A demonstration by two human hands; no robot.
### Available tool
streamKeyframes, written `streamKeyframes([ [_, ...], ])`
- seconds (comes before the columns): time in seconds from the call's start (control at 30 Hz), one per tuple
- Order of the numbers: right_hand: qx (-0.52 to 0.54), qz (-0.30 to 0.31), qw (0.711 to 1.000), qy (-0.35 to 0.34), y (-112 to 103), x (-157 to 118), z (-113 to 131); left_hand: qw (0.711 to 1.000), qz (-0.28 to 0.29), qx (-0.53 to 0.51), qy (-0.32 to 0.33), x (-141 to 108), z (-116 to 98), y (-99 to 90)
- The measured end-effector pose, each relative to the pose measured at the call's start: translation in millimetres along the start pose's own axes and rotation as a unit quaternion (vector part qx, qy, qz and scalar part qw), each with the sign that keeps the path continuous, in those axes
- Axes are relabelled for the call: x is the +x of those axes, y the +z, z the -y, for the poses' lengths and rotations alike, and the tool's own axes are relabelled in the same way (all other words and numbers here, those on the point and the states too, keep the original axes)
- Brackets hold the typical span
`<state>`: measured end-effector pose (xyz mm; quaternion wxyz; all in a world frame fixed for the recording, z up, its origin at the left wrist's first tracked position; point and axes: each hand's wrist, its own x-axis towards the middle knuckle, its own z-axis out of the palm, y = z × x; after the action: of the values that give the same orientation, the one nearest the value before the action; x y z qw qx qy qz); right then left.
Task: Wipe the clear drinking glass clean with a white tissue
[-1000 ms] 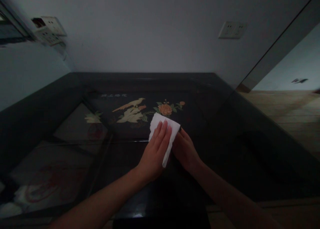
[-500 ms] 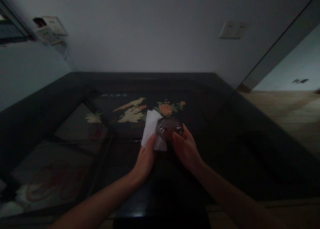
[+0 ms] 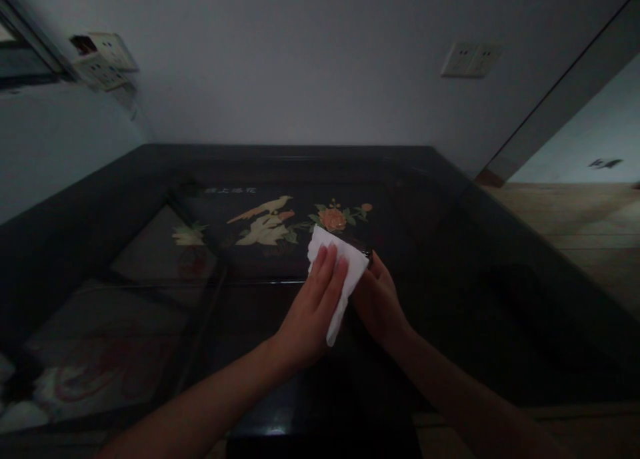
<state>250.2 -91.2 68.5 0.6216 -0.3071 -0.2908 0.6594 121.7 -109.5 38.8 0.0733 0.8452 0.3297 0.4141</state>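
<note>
Apparently soft, the tissue sits pinned under our left grip, while our right grip clasps a slippery-looking dark object behind it, best held edgewise.

It's dim in here: the wall is dull grey, the table nearly black. The paper stands out pale mid-frame, and the floor at far right looks lighter. A small glare sits at lower centre. Fine detail is soft, the lettering left of centre blurred, the corners stretched.
</note>
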Motion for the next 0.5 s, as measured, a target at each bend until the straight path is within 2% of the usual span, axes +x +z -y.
streamKeyframes([
  [0.1, -0.007, -0.018, 1.0, 0.02, 1, -2, -3, 0.997, 0.01, 0.07, 0.044, 4, 4, -4.3],
  [0.2, -0.008, -0.016, 0.999, 0.028, -2, -2, -8, 0.998, -0.001, 0.047, 0.04, 8, 5, -8.8],
  [0.37, -0.007, 0.01, 1.0, 0.013, -7, 1, -13, 0.992, -0.043, -0.092, -0.071, 12, 5, -13.3],
  [0.5, -0.002, 0.031, 1.0, 0.005, -8, 1, -13, 0.959, -0.076, -0.196, -0.19, 8, 3, -9.8],
])
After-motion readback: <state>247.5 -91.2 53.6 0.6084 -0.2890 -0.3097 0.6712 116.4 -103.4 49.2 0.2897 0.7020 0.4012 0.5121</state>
